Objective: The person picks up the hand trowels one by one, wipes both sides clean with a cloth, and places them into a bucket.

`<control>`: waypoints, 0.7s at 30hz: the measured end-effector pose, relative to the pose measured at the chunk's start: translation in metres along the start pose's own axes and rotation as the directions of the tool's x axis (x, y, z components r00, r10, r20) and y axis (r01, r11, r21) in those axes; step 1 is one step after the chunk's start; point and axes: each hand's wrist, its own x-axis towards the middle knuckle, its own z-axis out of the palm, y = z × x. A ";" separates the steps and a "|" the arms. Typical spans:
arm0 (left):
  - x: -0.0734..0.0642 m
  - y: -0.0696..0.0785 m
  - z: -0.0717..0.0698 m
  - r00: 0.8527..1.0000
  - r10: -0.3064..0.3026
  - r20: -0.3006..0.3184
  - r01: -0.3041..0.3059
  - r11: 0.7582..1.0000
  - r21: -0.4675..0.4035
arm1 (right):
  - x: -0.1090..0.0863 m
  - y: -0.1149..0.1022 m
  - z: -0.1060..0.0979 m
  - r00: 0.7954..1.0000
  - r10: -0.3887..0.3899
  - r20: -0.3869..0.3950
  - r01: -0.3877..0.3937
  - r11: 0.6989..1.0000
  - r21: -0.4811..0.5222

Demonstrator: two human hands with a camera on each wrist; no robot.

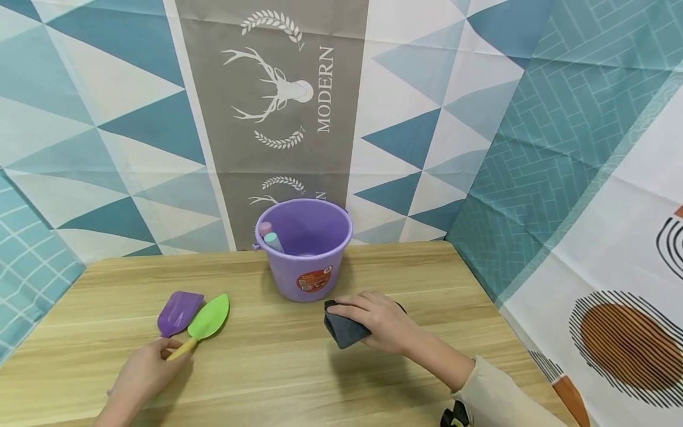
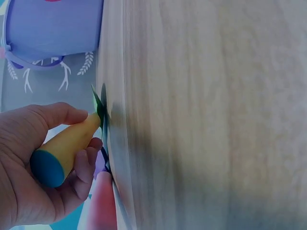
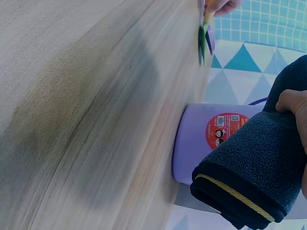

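Note:
My left hand (image 1: 151, 369) grips the yellow handle (image 2: 76, 143) of a toy shovel with a leaf-shaped green blade (image 1: 210, 317). Beside it on the table lies a purple toy shovel (image 1: 180, 311); its pink handle (image 2: 103, 203) shows below my fingers in the left wrist view. My right hand (image 1: 377, 320) holds a folded dark grey towel (image 1: 344, 331) above the table, just in front of a purple bucket (image 1: 283, 276). In the right wrist view the towel (image 3: 254, 163) has a black edge with a yellow stripe and partly covers the bucket.
Two capped, tube-like things, one pink-topped (image 1: 265, 228) and one mint-topped (image 1: 273, 240), lean inside the bucket at its left. The wood-grain table (image 1: 256, 379) ends against a patterned cloth backdrop (image 1: 405, 77) at the back and right.

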 end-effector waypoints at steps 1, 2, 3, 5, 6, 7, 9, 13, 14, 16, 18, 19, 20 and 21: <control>0.000 0.001 0.000 1.000 -0.002 0.004 0.002 1.000 0.000 | 0.000 0.000 0.000 1.000 0.000 0.001 0.000 1.000 0.001; 0.000 0.001 -0.001 1.000 -0.002 0.004 0.002 1.000 -0.002 | 0.000 0.000 0.000 1.000 0.001 0.003 -0.001 1.000 0.002; 0.000 0.001 -0.001 1.000 -0.002 0.005 0.002 1.000 -0.005 | 0.000 0.000 0.000 1.000 0.001 0.004 -0.001 1.000 0.002; 0.001 0.002 -0.001 1.000 -0.006 0.011 0.006 1.000 -0.018 | 0.000 0.000 -0.001 1.000 0.002 0.005 -0.002 1.000 0.002; 0.001 0.002 -0.001 1.000 -0.010 0.013 0.010 1.000 -0.023 | 0.000 0.000 -0.001 1.000 0.002 0.005 -0.002 1.000 0.001; 0.001 0.001 -0.001 1.000 -0.012 0.012 0.012 1.000 -0.026 | 0.000 0.000 -0.001 1.000 0.001 0.005 -0.001 1.000 0.000; 0.001 0.001 0.000 1.000 -0.014 0.004 0.014 0.999 -0.032 | 0.000 0.000 -0.001 1.000 -0.001 0.005 0.001 1.000 0.001; 0.000 0.000 0.001 0.999 0.011 -0.034 -0.012 0.999 -0.036 | 0.000 -0.001 -0.002 1.000 -0.005 0.002 0.005 1.000 0.002; 0.000 0.000 0.002 0.999 0.021 -0.047 -0.023 0.999 -0.034 | 0.000 0.000 -0.001 1.000 -0.005 0.001 0.005 1.000 0.002; -0.001 -0.001 0.003 0.997 0.043 -0.069 -0.046 0.998 -0.035 | 0.001 0.000 -0.002 1.000 -0.003 -0.002 0.003 1.000 0.001; -0.002 -0.001 0.004 0.995 0.060 -0.085 -0.063 0.997 -0.034 | 0.001 0.000 -0.002 1.000 -0.002 -0.002 0.002 1.000 0.002; -0.002 -0.001 0.004 0.994 0.065 -0.089 -0.068 0.997 -0.034 | 0.001 0.000 -0.002 1.000 -0.002 -0.002 0.002 1.000 0.003; -0.002 -0.001 0.004 0.994 0.066 -0.089 -0.069 0.997 -0.035 | 0.001 0.000 -0.002 1.000 -0.001 -0.002 0.001 1.000 0.004; -0.002 -0.001 0.004 0.994 0.067 -0.091 -0.071 0.997 -0.039 | 0.001 0.000 -0.002 1.000 -0.001 -0.002 0.001 1.000 0.005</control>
